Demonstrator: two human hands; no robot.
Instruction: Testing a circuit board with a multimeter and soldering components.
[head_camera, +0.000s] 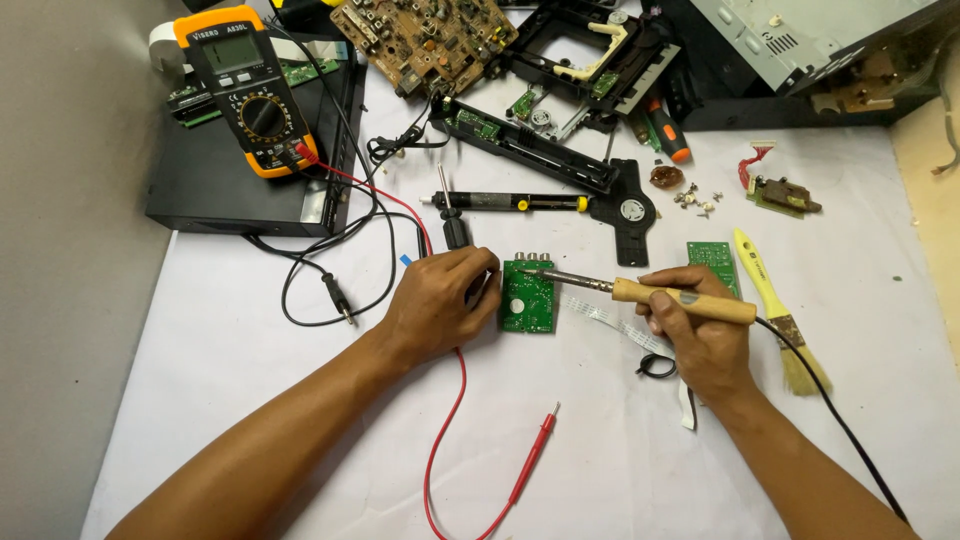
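A small green circuit board (529, 298) lies on the white sheet in the middle. My left hand (440, 300) rests at its left edge, fingers curled against the board and over a black-handled tool (455, 230). My right hand (700, 330) grips a soldering iron with a wooden handle (680, 298); its metal tip (535, 271) touches the board's top edge, near the row of connectors. The iron's black cord (840, 420) trails off to the lower right.
A red probe (530, 455) on a red lead lies near me. An orange multimeter (245, 90) sits on a black box at upper left. A desoldering pump (510, 202), a yellow brush (775, 305), a second green board (714, 262), screws and dismantled electronics lie around.
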